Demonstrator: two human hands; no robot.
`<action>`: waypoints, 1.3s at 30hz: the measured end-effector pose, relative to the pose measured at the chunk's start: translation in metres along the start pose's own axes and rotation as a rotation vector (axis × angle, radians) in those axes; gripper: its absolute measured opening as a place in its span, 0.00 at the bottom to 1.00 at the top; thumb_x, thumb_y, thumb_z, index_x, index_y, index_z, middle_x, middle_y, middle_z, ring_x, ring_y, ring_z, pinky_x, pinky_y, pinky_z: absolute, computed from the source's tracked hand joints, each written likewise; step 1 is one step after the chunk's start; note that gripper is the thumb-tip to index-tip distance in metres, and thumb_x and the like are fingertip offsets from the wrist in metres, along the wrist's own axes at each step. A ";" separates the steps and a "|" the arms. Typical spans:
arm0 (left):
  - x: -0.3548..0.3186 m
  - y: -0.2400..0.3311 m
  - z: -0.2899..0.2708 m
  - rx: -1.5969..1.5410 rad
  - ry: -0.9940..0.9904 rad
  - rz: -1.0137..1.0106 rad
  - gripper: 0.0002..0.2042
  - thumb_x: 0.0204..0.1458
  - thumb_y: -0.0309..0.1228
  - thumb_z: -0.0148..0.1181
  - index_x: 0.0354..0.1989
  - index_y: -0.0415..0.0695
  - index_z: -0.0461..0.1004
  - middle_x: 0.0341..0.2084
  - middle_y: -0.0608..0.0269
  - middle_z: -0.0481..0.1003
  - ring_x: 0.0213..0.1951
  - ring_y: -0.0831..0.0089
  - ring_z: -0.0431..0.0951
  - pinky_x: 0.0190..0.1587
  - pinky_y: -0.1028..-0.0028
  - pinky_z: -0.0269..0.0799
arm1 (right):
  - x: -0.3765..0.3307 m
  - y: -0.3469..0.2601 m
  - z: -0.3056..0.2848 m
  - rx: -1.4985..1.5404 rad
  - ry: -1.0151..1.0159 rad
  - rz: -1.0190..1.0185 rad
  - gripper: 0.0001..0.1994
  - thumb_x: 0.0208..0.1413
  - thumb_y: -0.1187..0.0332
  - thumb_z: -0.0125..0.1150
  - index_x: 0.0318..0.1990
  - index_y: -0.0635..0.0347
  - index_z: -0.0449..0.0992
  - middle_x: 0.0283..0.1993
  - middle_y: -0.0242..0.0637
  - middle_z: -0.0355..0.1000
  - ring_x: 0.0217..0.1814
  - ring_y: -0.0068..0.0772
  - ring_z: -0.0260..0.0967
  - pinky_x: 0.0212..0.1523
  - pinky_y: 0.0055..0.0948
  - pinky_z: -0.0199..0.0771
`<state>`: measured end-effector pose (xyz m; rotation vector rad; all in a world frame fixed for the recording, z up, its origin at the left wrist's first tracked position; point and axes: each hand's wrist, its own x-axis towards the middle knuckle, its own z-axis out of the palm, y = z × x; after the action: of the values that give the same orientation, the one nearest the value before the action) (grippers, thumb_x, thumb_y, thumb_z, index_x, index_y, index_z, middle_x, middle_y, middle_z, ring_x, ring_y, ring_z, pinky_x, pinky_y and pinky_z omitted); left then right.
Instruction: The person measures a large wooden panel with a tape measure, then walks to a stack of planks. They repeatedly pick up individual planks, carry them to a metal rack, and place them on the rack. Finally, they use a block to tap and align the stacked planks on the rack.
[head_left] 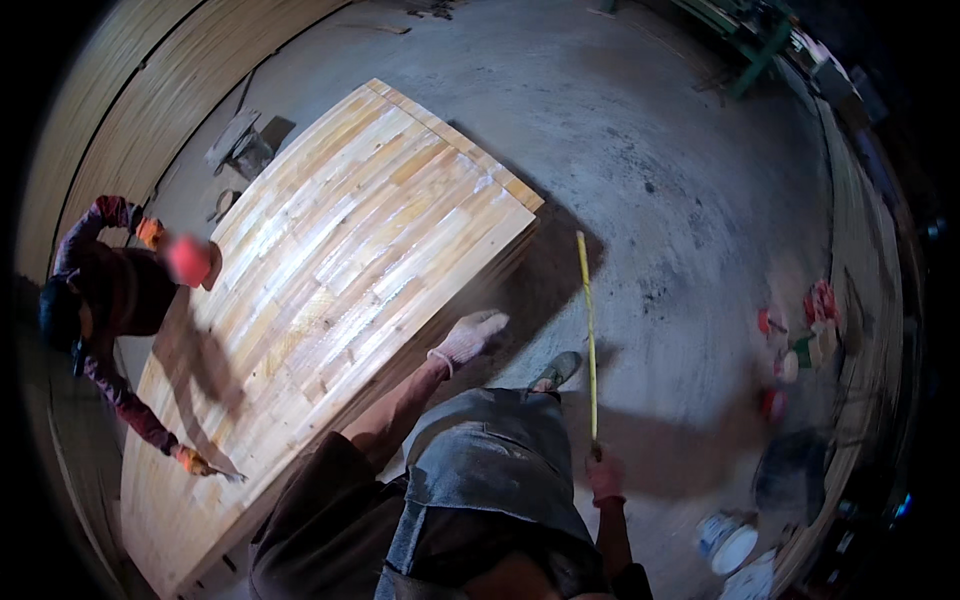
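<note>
My left hand [474, 337], in a pale glove, is held out near the right edge of a stack of wooden boards [350, 270], with its fingers stretched and nothing visible in them. My right hand [605, 476], in a reddish glove, is closed at the near, darker end of a long thin yellow stick [588, 340]. The stick points away from me above the floor. Pale strips make up the top board, and wet-looking shiny streaks cross it.
Across the stack, a co-worker [115, 290] in orange gloves holds a red container [188, 262] and a small tool [232, 476] against the board. Stacked boards [130, 90] line the far left. A white bucket [735, 545] and several red items [820, 302] lie at the right.
</note>
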<state>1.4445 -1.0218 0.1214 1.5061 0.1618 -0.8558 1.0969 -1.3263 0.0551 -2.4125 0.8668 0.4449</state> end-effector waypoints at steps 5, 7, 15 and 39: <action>0.105 0.036 0.028 -0.135 0.189 0.214 0.42 0.62 0.58 0.56 0.74 0.38 0.56 0.66 0.47 0.66 0.62 0.59 0.70 0.64 0.61 0.66 | 0.136 -0.057 -0.122 -0.097 -0.118 -0.281 0.14 0.59 0.56 0.57 0.49 0.50 0.76 0.39 0.51 0.78 0.46 0.62 0.76 0.47 0.56 0.74; 0.138 0.052 0.044 -0.496 0.163 0.153 0.43 0.61 0.60 0.55 0.74 0.39 0.54 0.68 0.46 0.64 0.66 0.55 0.65 0.67 0.56 0.62 | 0.164 -0.093 -0.171 -0.261 -0.300 -0.126 0.15 0.60 0.56 0.55 0.48 0.52 0.76 0.42 0.54 0.78 0.49 0.63 0.75 0.50 0.56 0.73; 0.268 0.060 0.057 -0.749 0.275 0.138 0.43 0.63 0.62 0.48 0.75 0.38 0.52 0.71 0.48 0.60 0.70 0.55 0.61 0.70 0.57 0.56 | 0.304 -0.100 -0.239 -0.370 -0.325 -0.334 0.15 0.58 0.56 0.56 0.46 0.52 0.77 0.45 0.50 0.75 0.52 0.57 0.73 0.51 0.53 0.73; 0.374 0.154 0.045 -0.354 0.883 -0.018 0.49 0.54 0.67 0.54 0.70 0.33 0.58 0.61 0.39 0.69 0.56 0.53 0.72 0.56 0.58 0.69 | 0.533 -0.113 -0.350 -0.414 -0.400 -0.686 0.13 0.56 0.60 0.60 0.45 0.54 0.78 0.43 0.45 0.78 0.47 0.52 0.76 0.47 0.45 0.77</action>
<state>1.7802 -1.2329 0.0298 1.4468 0.9240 -0.1052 1.6089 -1.7155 0.1295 -2.6402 -0.2588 0.8404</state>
